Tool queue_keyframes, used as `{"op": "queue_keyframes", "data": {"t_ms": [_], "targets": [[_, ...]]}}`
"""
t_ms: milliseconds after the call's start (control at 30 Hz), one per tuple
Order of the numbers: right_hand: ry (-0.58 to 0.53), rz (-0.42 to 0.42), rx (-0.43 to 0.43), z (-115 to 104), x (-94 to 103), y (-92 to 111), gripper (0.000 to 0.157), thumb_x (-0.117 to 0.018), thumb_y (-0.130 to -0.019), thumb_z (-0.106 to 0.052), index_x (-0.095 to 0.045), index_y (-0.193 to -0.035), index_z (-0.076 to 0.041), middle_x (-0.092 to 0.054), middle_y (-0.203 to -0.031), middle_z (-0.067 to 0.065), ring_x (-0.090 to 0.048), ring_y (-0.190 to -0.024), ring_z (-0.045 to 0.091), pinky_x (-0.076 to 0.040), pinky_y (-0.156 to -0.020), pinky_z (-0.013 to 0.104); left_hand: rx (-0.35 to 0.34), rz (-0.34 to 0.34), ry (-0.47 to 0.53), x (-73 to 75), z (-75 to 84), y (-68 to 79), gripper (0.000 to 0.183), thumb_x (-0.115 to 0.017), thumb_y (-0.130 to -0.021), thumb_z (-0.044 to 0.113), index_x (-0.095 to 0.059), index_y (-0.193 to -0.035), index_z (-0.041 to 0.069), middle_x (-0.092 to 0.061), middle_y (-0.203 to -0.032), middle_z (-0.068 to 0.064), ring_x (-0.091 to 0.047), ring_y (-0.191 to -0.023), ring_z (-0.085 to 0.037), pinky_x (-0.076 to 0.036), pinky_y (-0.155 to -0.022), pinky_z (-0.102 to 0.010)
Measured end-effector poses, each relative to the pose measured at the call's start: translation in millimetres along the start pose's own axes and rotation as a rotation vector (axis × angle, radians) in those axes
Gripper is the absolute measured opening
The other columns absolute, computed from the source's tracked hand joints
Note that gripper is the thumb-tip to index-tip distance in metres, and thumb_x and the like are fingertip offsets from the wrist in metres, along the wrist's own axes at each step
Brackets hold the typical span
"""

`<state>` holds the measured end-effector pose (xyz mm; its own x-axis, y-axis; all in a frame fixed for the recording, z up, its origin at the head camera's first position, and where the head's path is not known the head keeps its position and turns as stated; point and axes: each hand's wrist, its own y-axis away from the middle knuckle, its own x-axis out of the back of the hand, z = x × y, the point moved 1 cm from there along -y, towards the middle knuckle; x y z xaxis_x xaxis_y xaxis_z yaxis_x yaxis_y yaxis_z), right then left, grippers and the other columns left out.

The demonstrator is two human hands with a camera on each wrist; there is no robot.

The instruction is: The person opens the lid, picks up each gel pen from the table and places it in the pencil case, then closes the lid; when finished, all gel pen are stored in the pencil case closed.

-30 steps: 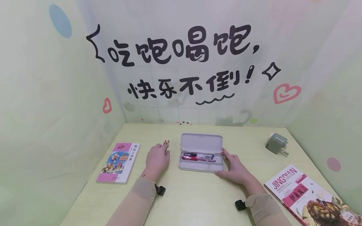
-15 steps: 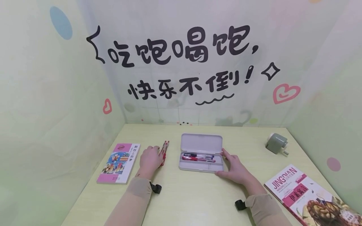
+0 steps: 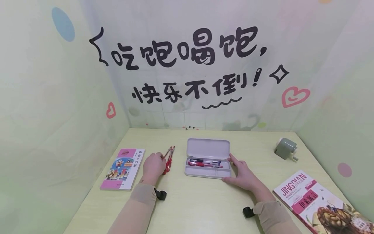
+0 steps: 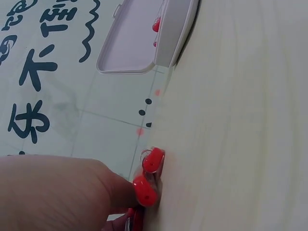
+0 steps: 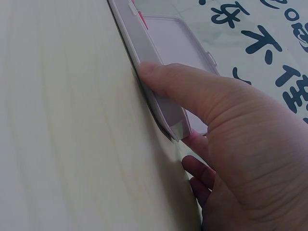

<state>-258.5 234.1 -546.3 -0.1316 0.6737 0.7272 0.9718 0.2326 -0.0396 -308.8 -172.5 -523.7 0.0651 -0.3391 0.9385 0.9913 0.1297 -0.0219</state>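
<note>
An open pale lilac pencil case [image 3: 208,158] lies mid-table with its lid raised. Inside it are a dark pen [image 3: 198,160] and a red pen [image 3: 201,164]. My right hand [image 3: 245,175] grips the case's right end, the thumb [image 5: 156,72] on its front wall and fingers behind. Left of the case, my left hand [image 3: 154,167] pinches at a small bunch of red pens [image 3: 169,160] lying on the table. In the left wrist view the thumb lies against a red pen end [image 4: 144,190]; the other fingers are mostly hidden.
A pink and white book [image 3: 122,169] lies to the left of my left hand. At the back right stands a grey-green crank pencil sharpener [image 3: 285,149]. A magazine-like book [image 3: 318,201] lies at the front right. A printed wall [image 3: 204,113] closes off the table's far edge.
My left hand has shifted left and slightly towards me, uncovering the red pens. Their upper ends have spread a little apart. The right hand and the case have stayed put.
</note>
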Motion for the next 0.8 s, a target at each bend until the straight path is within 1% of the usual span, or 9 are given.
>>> {"op": "queue_keyframes", "data": {"t_ms": [67, 133, 267, 367, 500, 633, 800], "targets": [[-0.001, 0.001, -0.002, 0.4, 0.0, -0.2, 0.125, -0.093, -0.085, -0.05, -0.02, -0.175, -0.003, -0.049, -0.168, 0.02, -0.041, -0.151, 0.047, -0.031, -0.128, 0.076, 0.007, -0.003, 0.009, -0.1, -0.3, -0.8, 0.023, -0.068, -0.107, 0.024, -0.074, -0.121, 0.007, -0.071, -0.105, -0.014, -0.067, -0.091, -0.029, -0.062, -0.085, -0.049], [0.0, 0.001, -0.002, 0.6, -0.1, -0.3, 0.125, -0.093, -0.085, -0.05, -0.02, -0.175, -0.003, -0.049, -0.168, 0.021, -0.041, -0.151, 0.047, -0.031, -0.128, 0.076, 0.008, -0.003, 0.014, -0.3, -0.9, -1.3, 0.021, -0.067, -0.107, 0.024, -0.073, -0.118, 0.007, -0.071, -0.103, -0.013, -0.067, -0.089, -0.029, -0.061, -0.083, -0.048], [-0.001, 0.001, -0.006, 0.6, 0.0, -0.1, 0.125, -0.093, -0.085, -0.05, -0.02, -0.175, -0.004, -0.049, -0.167, 0.022, -0.041, -0.151, 0.047, -0.032, -0.128, 0.076, 0.005, -0.002, 0.017, -0.1, -0.8, -0.8, 0.021, -0.067, -0.107, 0.023, -0.073, -0.117, 0.006, -0.071, -0.102, -0.013, -0.067, -0.088, -0.029, -0.061, -0.083, -0.049], [-0.006, 0.0, -0.008, 0.3, 0.2, 0.5, 0.126, -0.093, -0.084, -0.05, -0.019, -0.175, -0.004, -0.048, -0.167, 0.022, -0.041, -0.151, 0.047, -0.031, -0.128, 0.077, 0.0, 0.013, 0.021, -0.4, 0.0, -0.7, 0.021, -0.066, -0.106, 0.022, -0.073, -0.118, 0.006, -0.071, -0.102, -0.014, -0.067, -0.089, -0.029, -0.061, -0.084, -0.049], [-0.006, -0.002, -0.01, 0.7, -0.1, 0.5, 0.126, -0.093, -0.085, -0.05, -0.019, -0.176, -0.005, -0.048, -0.167, 0.022, -0.041, -0.151, 0.047, -0.031, -0.128, 0.077, -0.016, 0.056, 0.016, 0.0, 2.6, -0.6, 0.022, -0.066, -0.107, 0.023, -0.073, -0.119, 0.006, -0.072, -0.104, -0.014, -0.067, -0.09, -0.029, -0.061, -0.084, -0.048], [-0.006, -0.003, -0.012, 1.2, -0.7, -0.1, 0.126, -0.093, -0.085, -0.051, -0.019, -0.176, -0.005, -0.048, -0.168, 0.022, -0.041, -0.151, 0.046, -0.031, -0.128, 0.077, -0.044, 0.102, 0.006, 1.9, 9.3, 0.3, 0.024, -0.066, -0.107, 0.026, -0.073, -0.122, 0.008, -0.072, -0.108, -0.014, -0.068, -0.093, -0.03, -0.061, -0.084, -0.048], [-0.009, -0.001, -0.011, 0.7, -0.7, -0.5, 0.126, -0.093, -0.085, -0.05, -0.019, -0.175, -0.004, -0.048, -0.168, 0.021, -0.041, -0.15, 0.045, -0.031, -0.129, 0.076, -0.123, 0.188, 0.023, 2.6, 23.1, 4.0, 0.023, -0.067, -0.109, 0.028, -0.074, -0.123, 0.012, -0.073, -0.11, -0.012, -0.069, -0.098, -0.033, -0.061, -0.085, -0.049]]}}
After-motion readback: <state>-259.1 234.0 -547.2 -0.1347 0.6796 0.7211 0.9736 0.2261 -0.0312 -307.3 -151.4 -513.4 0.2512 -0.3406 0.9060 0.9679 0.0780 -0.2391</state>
